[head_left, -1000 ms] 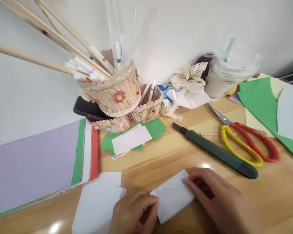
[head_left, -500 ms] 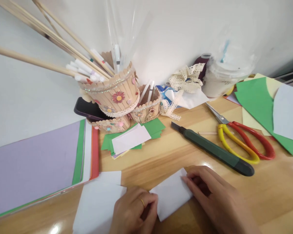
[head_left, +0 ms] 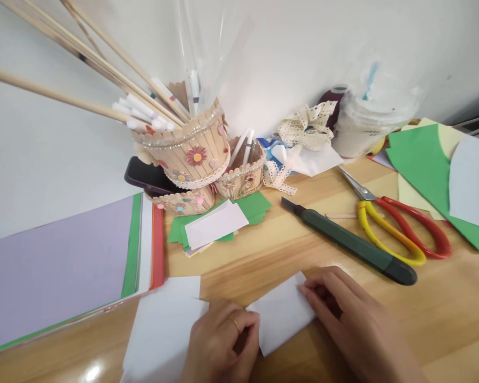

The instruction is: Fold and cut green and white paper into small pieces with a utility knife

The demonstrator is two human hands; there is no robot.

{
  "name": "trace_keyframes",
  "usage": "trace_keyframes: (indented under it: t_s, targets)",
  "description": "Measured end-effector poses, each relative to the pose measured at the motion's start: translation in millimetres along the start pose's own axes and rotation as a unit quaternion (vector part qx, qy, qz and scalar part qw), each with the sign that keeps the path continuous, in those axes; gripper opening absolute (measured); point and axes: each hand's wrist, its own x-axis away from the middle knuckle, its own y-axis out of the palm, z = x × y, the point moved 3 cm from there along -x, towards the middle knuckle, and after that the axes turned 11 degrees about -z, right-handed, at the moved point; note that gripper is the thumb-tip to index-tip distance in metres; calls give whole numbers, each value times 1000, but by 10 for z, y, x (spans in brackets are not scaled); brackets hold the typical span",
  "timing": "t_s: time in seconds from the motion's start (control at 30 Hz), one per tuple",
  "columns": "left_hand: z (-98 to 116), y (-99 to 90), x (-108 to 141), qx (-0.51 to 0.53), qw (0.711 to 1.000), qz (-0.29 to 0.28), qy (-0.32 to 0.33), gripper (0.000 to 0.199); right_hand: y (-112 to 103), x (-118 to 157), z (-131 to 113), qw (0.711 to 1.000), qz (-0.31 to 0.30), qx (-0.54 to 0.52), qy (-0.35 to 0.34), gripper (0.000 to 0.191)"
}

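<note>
A small white paper (head_left: pixel 284 314) lies on the wooden table between my two hands. My left hand (head_left: pixel 225 340), with a ring on one finger, is closed at the paper's left edge, thumb and forefinger pinching its corner. At the right edge, my right hand (head_left: pixel 349 314) pinches the paper's upper right side between thumb and fingers. White sheets (head_left: pixel 159 324) lie to the left, partly beneath my left hand.
A green cutter (head_left: pixel 351 242) and red-yellow scissors (head_left: pixel 407 223) lie beyond my right hand. Decorated stick holders (head_left: pixel 191 154) stand at the back. Coloured sheets (head_left: pixel 59 255) are left, paper strips (head_left: pixel 217 223) centre, green paper (head_left: pixel 423 165) right, a plastic cup (head_left: pixel 361 125) behind.
The whole view has shifted very slightly. Both hands keep the same grip on the white paper.
</note>
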Motion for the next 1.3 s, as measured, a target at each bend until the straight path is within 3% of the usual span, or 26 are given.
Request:
trace_keyframes:
  t_s: [0.13,0.27,0.5,0.7,0.83,0.9,1.03,1.3]
  targets:
    - [16,-14,0,-12,1000,-8,6,17,-17,10,-32,997,31,41,-54,20]
    - [66,-51,-39,-116,992,-28,28,19,-32,22,-65,989,45,111,-81,26]
    - [155,-59,-140,-204,966,-5,161,30,-86,0,-142,970,66,188,-143,30]
    - [184,-66,-121,-241,955,4,175,25,-128,32,-204,952,78,226,-192,30]
    - [164,-54,-104,-253,952,-31,172,22,2,236,-337,924,73,230,-297,28]
    - [146,-42,-91,-260,947,-39,184,22,93,361,-370,904,47,250,-343,36]
    - [135,-28,-50,-292,924,-39,243,25,105,514,-230,898,14,295,-327,58]
    - [154,3,7,-367,878,-61,301,31,-94,618,26,899,31,318,-299,67]
